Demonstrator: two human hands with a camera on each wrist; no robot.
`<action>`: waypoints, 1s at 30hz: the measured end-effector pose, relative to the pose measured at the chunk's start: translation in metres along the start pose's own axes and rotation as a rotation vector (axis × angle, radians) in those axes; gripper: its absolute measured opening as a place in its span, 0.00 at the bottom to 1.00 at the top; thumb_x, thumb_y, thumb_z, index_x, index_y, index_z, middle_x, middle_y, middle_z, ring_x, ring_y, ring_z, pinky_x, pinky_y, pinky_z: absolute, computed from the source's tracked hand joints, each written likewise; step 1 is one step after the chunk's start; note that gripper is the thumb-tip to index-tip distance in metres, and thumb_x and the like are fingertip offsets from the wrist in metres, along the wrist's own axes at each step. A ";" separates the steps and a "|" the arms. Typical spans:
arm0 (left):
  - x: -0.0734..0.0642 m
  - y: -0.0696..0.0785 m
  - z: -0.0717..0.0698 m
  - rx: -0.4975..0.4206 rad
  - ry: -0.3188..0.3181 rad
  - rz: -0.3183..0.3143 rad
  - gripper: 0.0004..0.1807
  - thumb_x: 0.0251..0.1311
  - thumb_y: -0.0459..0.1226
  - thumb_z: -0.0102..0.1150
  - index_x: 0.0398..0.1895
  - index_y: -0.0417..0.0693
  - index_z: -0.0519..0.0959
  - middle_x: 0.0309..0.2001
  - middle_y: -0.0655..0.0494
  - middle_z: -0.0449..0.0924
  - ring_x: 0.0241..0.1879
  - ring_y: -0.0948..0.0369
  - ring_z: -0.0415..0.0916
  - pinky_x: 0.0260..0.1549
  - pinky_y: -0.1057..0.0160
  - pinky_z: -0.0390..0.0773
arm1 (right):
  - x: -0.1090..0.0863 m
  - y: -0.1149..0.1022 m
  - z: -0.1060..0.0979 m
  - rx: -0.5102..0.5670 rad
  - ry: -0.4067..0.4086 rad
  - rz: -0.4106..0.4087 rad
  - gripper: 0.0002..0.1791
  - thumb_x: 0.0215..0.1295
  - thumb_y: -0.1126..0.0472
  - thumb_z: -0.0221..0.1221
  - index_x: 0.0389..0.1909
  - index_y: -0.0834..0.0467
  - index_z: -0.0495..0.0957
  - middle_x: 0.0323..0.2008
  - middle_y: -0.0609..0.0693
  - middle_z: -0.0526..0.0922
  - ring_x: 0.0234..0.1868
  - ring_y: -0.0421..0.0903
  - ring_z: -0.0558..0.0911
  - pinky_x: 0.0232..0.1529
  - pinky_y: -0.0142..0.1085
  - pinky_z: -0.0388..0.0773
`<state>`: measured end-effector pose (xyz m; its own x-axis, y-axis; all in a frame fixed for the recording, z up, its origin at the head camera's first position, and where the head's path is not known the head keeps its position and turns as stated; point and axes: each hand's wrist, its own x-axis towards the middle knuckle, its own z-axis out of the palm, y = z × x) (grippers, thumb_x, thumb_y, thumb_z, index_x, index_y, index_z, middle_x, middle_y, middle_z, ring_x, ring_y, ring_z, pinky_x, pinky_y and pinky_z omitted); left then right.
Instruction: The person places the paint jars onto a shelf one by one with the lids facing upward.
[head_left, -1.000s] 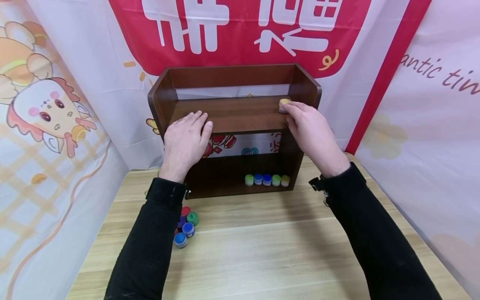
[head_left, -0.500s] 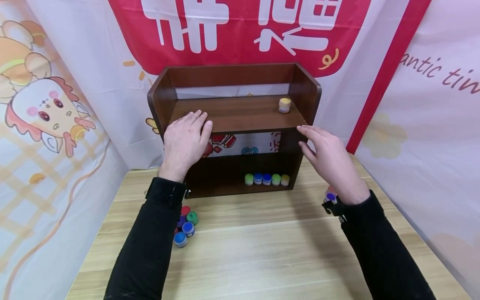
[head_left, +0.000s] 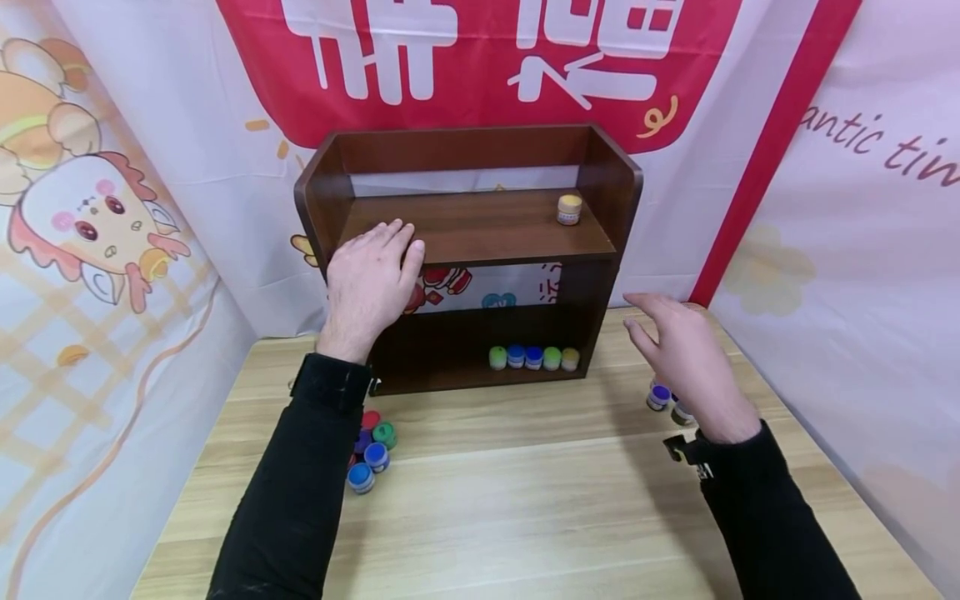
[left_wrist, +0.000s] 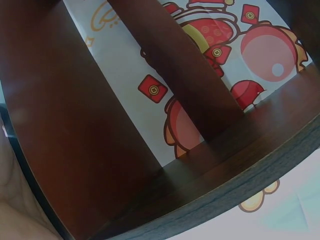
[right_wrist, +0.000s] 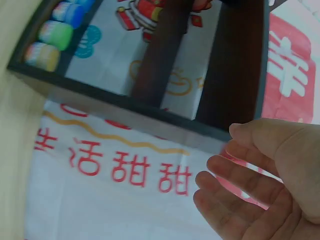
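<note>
A dark brown two-tier shelf [head_left: 480, 227] stands at the back of the table. My left hand [head_left: 369, 287] rests on the left part of its upper board, fingers straight. To the right of the shelf, my right hand [head_left: 686, 358] hangs in the air, holding nothing, fingers loosely bent. One jar with a yellow lid [head_left: 569, 210] stands at the right end of the upper board. On the lower board a row of several small paint jars [head_left: 533, 358] has green, blue and yellow lids. The right wrist view shows part of that row, including a green-lidded jar [right_wrist: 56, 35].
Several jars with blue, green, red and purple lids [head_left: 377, 457] cluster on the wooden table [head_left: 510, 500] beside my left forearm. More jars [head_left: 658, 397] stand at the right, partly hidden by my right hand. Printed cloth hangs behind and at both sides.
My right hand has let go of the yellow-lidded jar on the upper board and moved down and right, off the shelf. The left hand has stayed in place.
</note>
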<state>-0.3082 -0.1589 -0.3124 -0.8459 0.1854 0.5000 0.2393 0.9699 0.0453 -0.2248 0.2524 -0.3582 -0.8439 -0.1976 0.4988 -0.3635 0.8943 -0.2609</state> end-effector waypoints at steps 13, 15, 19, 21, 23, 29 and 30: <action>0.000 0.000 -0.001 -0.002 -0.014 -0.006 0.39 0.78 0.62 0.21 0.79 0.56 0.67 0.76 0.53 0.67 0.76 0.54 0.61 0.75 0.47 0.58 | -0.035 0.045 0.030 0.003 -0.088 0.046 0.22 0.69 0.64 0.64 0.61 0.69 0.80 0.56 0.68 0.83 0.58 0.66 0.80 0.59 0.62 0.76; -0.001 0.000 -0.002 -0.002 -0.015 -0.005 0.39 0.78 0.62 0.22 0.79 0.56 0.67 0.76 0.53 0.67 0.76 0.54 0.61 0.75 0.47 0.58 | -0.040 0.054 0.037 -0.004 -0.090 0.040 0.21 0.68 0.65 0.64 0.59 0.69 0.80 0.54 0.69 0.83 0.56 0.66 0.81 0.56 0.62 0.77; -0.001 0.001 -0.005 -0.005 -0.018 0.001 0.37 0.79 0.61 0.24 0.79 0.55 0.67 0.75 0.52 0.68 0.76 0.53 0.62 0.75 0.47 0.59 | -0.047 0.068 0.051 -0.030 -0.100 0.031 0.20 0.66 0.66 0.65 0.58 0.69 0.82 0.50 0.69 0.84 0.50 0.63 0.83 0.51 0.61 0.80; -0.001 0.001 -0.007 -0.011 -0.031 0.004 0.37 0.79 0.61 0.26 0.79 0.55 0.67 0.75 0.51 0.68 0.76 0.53 0.62 0.75 0.46 0.58 | -0.050 0.074 0.058 -0.035 -0.116 0.037 0.21 0.65 0.67 0.65 0.57 0.69 0.82 0.46 0.67 0.84 0.43 0.59 0.83 0.47 0.59 0.81; -0.001 0.002 -0.009 -0.017 -0.054 0.003 0.37 0.79 0.60 0.26 0.80 0.54 0.66 0.76 0.51 0.67 0.76 0.52 0.61 0.76 0.46 0.57 | -0.054 0.078 0.065 -0.045 -0.141 0.051 0.21 0.64 0.68 0.64 0.57 0.70 0.81 0.41 0.64 0.83 0.37 0.55 0.80 0.42 0.55 0.81; 0.000 0.004 -0.017 -0.015 -0.130 -0.001 0.37 0.79 0.60 0.27 0.81 0.53 0.64 0.77 0.49 0.64 0.77 0.51 0.58 0.76 0.46 0.54 | -0.062 0.085 0.079 -0.055 -0.189 0.063 0.18 0.63 0.69 0.62 0.53 0.71 0.83 0.43 0.66 0.85 0.37 0.54 0.80 0.40 0.53 0.82; 0.001 0.004 -0.018 -0.012 -0.139 -0.002 0.37 0.79 0.60 0.27 0.81 0.53 0.63 0.77 0.49 0.63 0.77 0.50 0.58 0.76 0.46 0.54 | -0.062 0.086 0.081 -0.053 -0.190 0.060 0.17 0.63 0.69 0.62 0.52 0.71 0.83 0.44 0.67 0.85 0.39 0.55 0.82 0.41 0.54 0.83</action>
<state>-0.2991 -0.1575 -0.2965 -0.9040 0.2043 0.3756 0.2425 0.9685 0.0568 -0.2353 0.3087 -0.4789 -0.9246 -0.2112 0.3170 -0.2935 0.9256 -0.2391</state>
